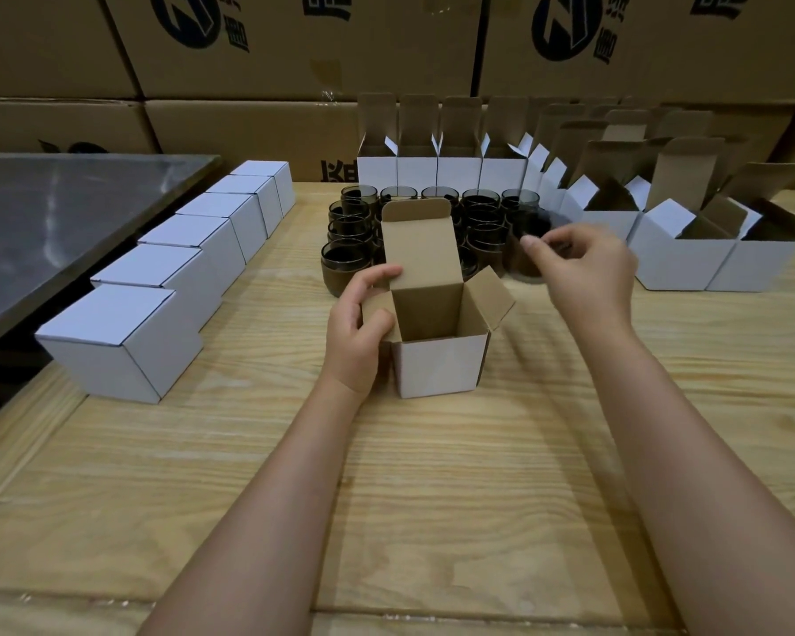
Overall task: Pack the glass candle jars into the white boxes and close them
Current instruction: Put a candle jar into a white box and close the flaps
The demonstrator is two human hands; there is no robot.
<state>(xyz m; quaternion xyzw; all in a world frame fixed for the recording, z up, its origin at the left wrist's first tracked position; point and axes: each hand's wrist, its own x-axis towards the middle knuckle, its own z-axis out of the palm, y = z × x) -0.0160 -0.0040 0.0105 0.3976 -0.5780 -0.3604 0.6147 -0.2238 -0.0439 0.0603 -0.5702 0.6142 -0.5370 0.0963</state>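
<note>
A: What is the right hand [584,273] doing over there?

B: It is at the near right edge of the cluster of dark glass candle jars [437,222] on the wooden bench [432,475]. Its thumb and fingers are curled around one jar [526,250], though motion blur keeps me from saying whether that grip has fully closed on the glass.

A: How would you expect a jar like that to handle?

B: Rigid, smooth, probably slippery, and breakable if knocked against its neighbours. It looks heavy for its size. I would take it around the wall, just below the rim, fingers on one side and thumb opposite.

A: And the box?

B: The open white box [439,342] stands just in front of the jars, lid flap upright and nothing inside it. The left hand [359,332] steadies it, thumb on the left side flap and fingers behind the lid. Light corrugated card, so it would slide or dent easily.

A: Finished ones?

B: A row of closed boxes [180,268] runs along the left.
</note>
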